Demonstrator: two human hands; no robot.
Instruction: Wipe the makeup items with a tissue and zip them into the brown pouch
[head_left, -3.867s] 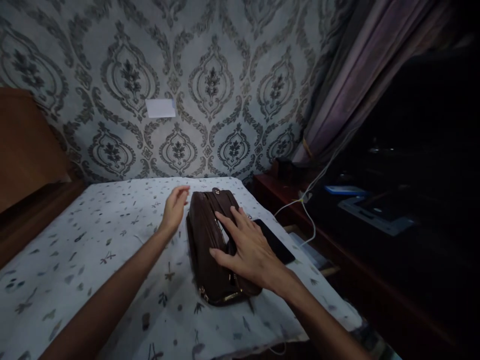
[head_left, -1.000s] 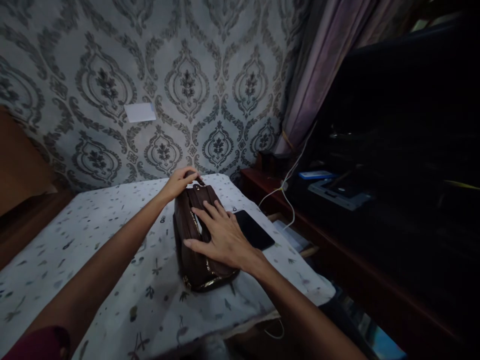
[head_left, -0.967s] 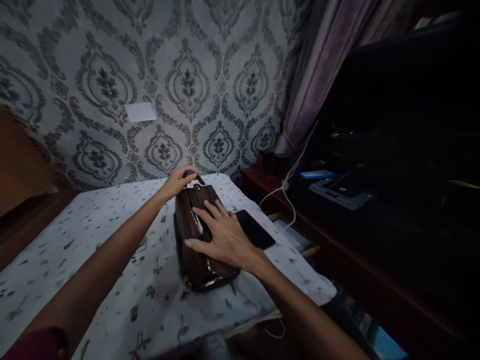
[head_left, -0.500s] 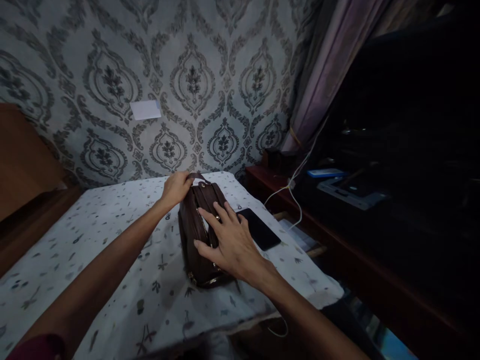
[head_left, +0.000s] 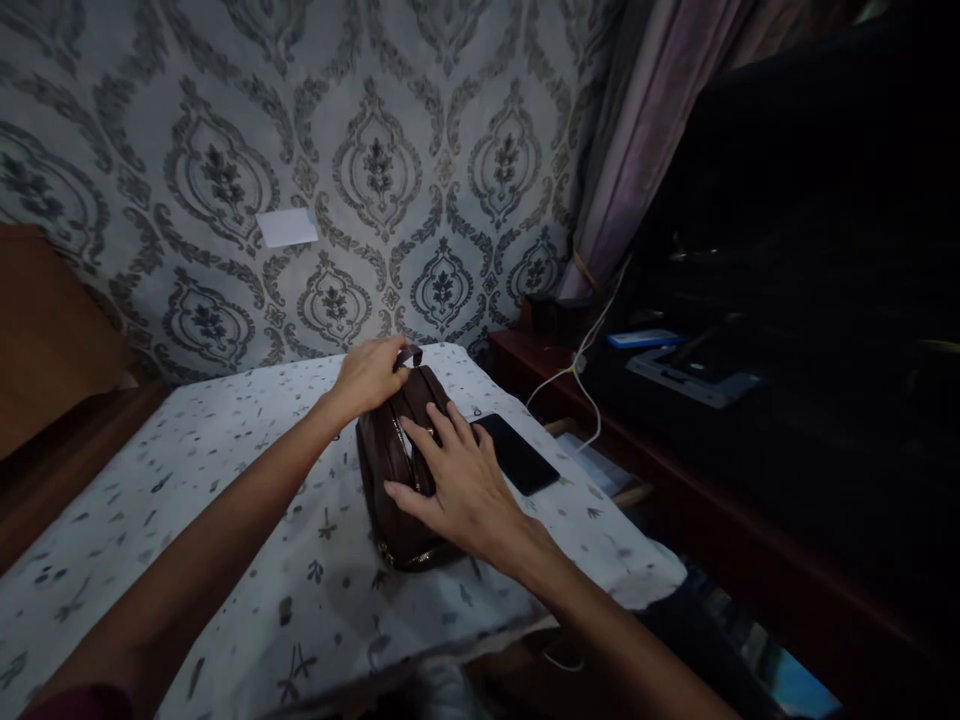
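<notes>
My left hand [head_left: 369,375] is at the far end of the bag [head_left: 397,470], fingers curled shut around the small strap tab [head_left: 409,356] there, pinching it up off the top. My right hand [head_left: 457,485] lies flat on the bag's near half, fingers [head_left: 442,425] spread wide and gripping nothing, just pressing down to keep it steady. The bag sits on the patterned cloth [head_left: 225,470] near its right edge, with the dark phone [head_left: 517,453] lying just beside it on the right, not touching as far as I can tell. I judge this to be the bracing step: one end pinned, the other end held taut, the zip along the top lined up between my hands. The next move, I think, calls for keeping that far end tight while fingers find the zip pull; I can't make out the pull in this dim light. The bag's long axis runs away from me toward the wall [head_left: 375,170], leaning a little left at the near end, strap end pointing at the wall, the gold-trimmed end [head_left: 409,556] pointing back at me.
</notes>
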